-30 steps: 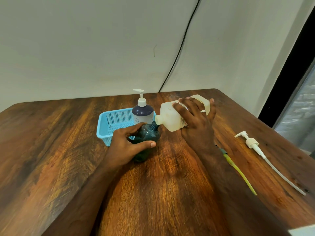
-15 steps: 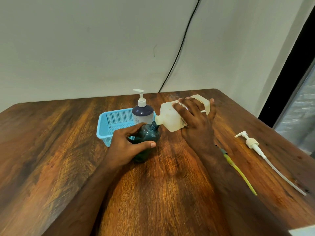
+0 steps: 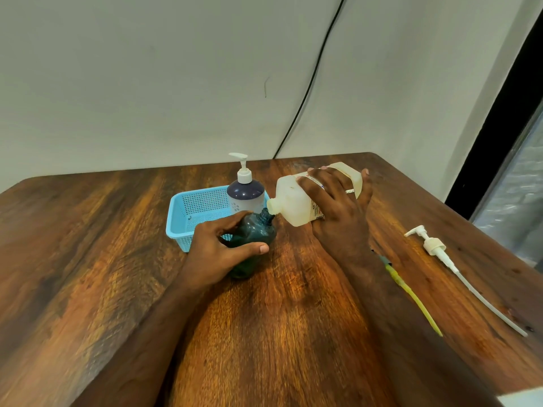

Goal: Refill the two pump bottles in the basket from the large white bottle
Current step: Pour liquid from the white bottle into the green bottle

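My right hand (image 3: 338,212) grips the large white bottle (image 3: 293,201), tipped on its side with its open mouth against the neck of a dark teal bottle (image 3: 255,233). My left hand (image 3: 217,251) holds the teal bottle, which stands on the table without its pump, just in front of the basket. A second pump bottle (image 3: 245,195), purple-topped with a white pump, stands upright in the light blue basket (image 3: 179,218).
A loose white pump head (image 3: 432,245) with a long tube lies on the wooden table (image 3: 88,259) at the right. A yellow cord (image 3: 411,298) runs beside my right forearm. A black cable hangs down the wall behind.
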{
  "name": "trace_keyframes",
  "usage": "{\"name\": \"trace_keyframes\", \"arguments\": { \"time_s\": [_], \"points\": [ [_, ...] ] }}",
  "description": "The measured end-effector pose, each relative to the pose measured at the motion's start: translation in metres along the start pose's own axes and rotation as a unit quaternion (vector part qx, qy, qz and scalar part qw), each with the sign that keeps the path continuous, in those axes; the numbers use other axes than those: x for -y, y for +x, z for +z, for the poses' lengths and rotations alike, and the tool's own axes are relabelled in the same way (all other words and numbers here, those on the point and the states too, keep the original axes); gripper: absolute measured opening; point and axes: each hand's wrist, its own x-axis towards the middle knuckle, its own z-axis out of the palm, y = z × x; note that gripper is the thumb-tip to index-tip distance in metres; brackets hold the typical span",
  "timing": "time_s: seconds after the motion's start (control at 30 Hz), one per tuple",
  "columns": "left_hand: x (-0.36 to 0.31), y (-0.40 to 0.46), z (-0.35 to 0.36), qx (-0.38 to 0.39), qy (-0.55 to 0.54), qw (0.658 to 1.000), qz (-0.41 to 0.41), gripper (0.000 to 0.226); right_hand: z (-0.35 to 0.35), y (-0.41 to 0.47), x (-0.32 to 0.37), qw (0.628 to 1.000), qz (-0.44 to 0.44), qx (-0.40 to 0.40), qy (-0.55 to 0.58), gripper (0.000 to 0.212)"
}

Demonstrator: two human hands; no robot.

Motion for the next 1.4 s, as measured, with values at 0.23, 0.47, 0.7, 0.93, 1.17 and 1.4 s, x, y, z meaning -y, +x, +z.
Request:
{"name": "trace_keyframes", "arguments": {
  "time_s": [0.23,0.47,0.7,0.93,1.17,1.4],
  "points": [
    [0.0015,0.0001,0.0001,-0.002,0.004,1.000,-0.005,0.064,-0.0002,-0.0006,0.0019,1.000,0.002,0.001,0.003,0.071],
    [0.0014,-0.0006,0.0001,-0.001,0.000,1.000,-0.007,0.068,-0.0005,-0.0003,0.0017,1.000,-0.001,0.002,-0.001,0.069],
    [0.0002,-0.0005,0.0009,-0.007,0.000,1.000,-0.016,0.067,-0.0028,-0.0001,0.0024,1.000,-0.001,-0.001,-0.005,0.069],
    [0.0007,-0.0012,-0.0004,-0.003,0.007,1.000,-0.010,0.073,-0.0028,-0.0004,0.0031,1.000,0.005,0.003,-0.006,0.071],
    [-0.0039,-0.0019,0.0008,-0.001,0.001,1.000,-0.012,0.054,-0.0020,-0.0006,0.0025,1.000,0.011,0.009,-0.001,0.072],
    [-0.0040,-0.0023,0.0008,-0.002,0.001,1.000,-0.011,0.064,-0.0011,-0.0007,0.0018,1.000,0.005,0.007,-0.004,0.072]
  ]
}}
